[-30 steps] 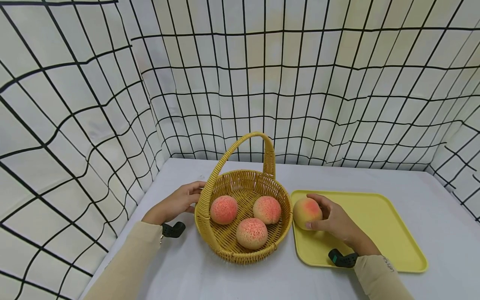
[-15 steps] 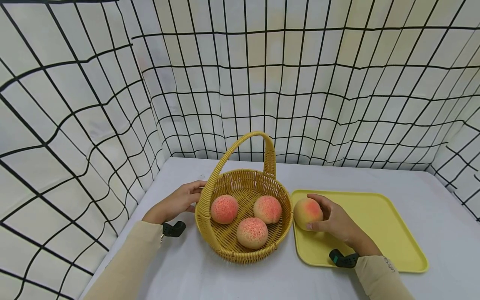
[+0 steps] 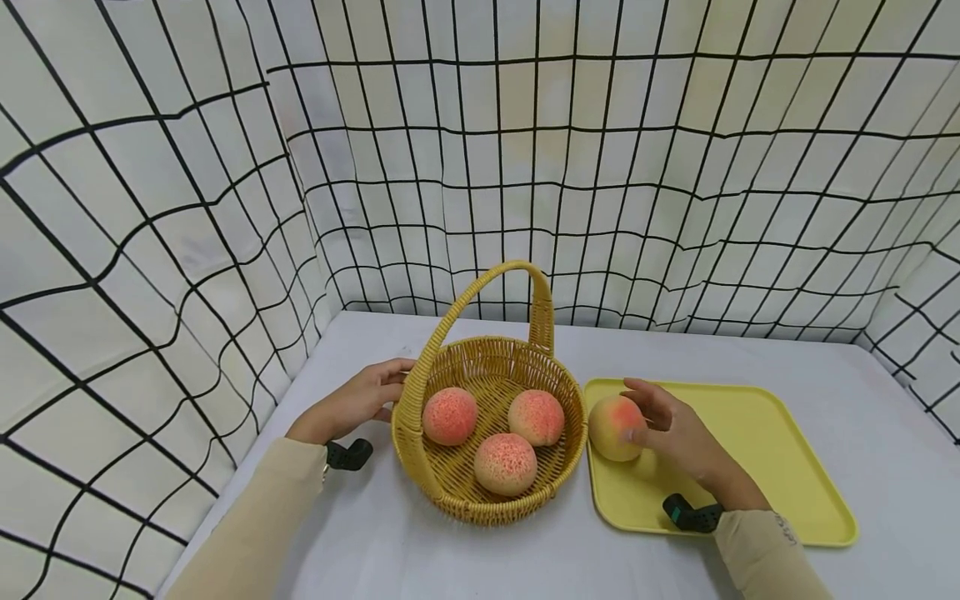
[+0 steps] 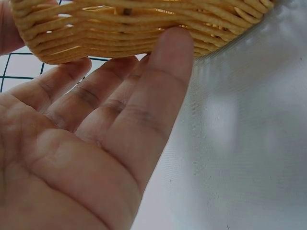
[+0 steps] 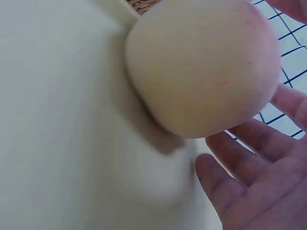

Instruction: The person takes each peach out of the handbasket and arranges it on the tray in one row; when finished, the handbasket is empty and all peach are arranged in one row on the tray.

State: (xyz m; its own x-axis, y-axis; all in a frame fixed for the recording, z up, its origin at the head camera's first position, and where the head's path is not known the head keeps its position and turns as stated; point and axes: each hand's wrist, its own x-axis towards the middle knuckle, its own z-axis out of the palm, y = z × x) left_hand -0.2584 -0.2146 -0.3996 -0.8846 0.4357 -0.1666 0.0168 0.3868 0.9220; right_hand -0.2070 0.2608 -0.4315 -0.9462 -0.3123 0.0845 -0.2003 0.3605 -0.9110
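Observation:
A wicker basket [image 3: 491,515] with a tall arched handle stands mid-table, holding three speckled peaches: one at left [image 3: 450,416], one at right [image 3: 536,417], one in front [image 3: 504,465]. My left hand [image 3: 352,404] rests its extended fingers against the basket's left side; the left wrist view shows the fingertips [image 4: 175,45] touching the weave. A fourth, yellow-and-red peach [image 3: 613,428] sits on the left edge of a yellow tray [image 3: 735,450]. Beside it is my right hand [image 3: 678,437], thumb and fingers spread loosely, not gripping. Whether fingers still brush this peach is unclear.
White cloth covers the table [image 3: 420,558]. Black netting [image 3: 510,167] over white sheets encloses the back and both sides. The tray lies close to the basket's right rim, and the basket handle [image 3: 480,287] arches above the peaches.
My right hand has loosened from the peach on the tray, its fingers and thumb moving slightly away to the right. The peach stays in place. The left hand keeps its position at the basket.

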